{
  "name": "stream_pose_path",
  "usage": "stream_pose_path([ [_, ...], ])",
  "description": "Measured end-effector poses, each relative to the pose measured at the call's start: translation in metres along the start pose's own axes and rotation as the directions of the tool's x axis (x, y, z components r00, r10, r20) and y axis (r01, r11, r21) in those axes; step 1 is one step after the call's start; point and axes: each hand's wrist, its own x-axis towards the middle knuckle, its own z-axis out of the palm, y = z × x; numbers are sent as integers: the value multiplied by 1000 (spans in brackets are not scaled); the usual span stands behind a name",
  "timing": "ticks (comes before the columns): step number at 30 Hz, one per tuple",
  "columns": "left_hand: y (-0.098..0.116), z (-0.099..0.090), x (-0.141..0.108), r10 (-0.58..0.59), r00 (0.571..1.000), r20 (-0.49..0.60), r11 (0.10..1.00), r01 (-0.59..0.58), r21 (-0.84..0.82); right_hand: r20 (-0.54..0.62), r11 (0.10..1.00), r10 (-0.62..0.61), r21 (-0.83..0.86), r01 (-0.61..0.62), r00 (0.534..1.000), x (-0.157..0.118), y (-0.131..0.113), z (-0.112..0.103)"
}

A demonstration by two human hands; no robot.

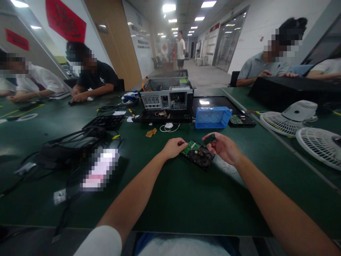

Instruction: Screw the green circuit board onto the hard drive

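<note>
Green circuit board (191,146) faces up on the black hard drive (201,159), which sits right in front of me over the bench (183,199); can't tell if it rests flat or is lifted a bit. My left hand (174,148) has thumb and fingertips pinched together on the drive's left corner, board side. My right hand (225,146) is at the drive's far right corner, fingers curled, thumb side up; can't tell whether it grips anything, as the spot between the fingers is dark and small.

Beyond the drive: brown scrap (149,133), white cable (168,125), blue plastic bin (211,121) on its side. Opened PC case (153,101) behind these, dark flat screen (199,102) partly behind the bin. Black unit with a green board (247,121) just right of the bin. Far right, white fan (299,111) and white grille (319,142). Left, lit phone-like screen (99,170), blurred out, near a tangle of black cables. Co-workers sit on both sides.
</note>
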Motion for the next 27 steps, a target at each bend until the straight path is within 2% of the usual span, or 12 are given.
stream_pose_path([
  [3, -1, 0, 0, 9, 1000, -1, 1000, -9, 6, -6, 999, -21, -39, 21, 1000, 1, 0, -2],
  [8, -1, 1, 0, -9, 1000, -6, 1000, 9, 10, -48, 997, -80, 5, 80, 996, 2, 1, -3],
  [27, 5, -1, -4, -30, 1000, 6, 998, 30, -52, -68, 996, -50, 69, 55, 996, 4, 5, -2],
])
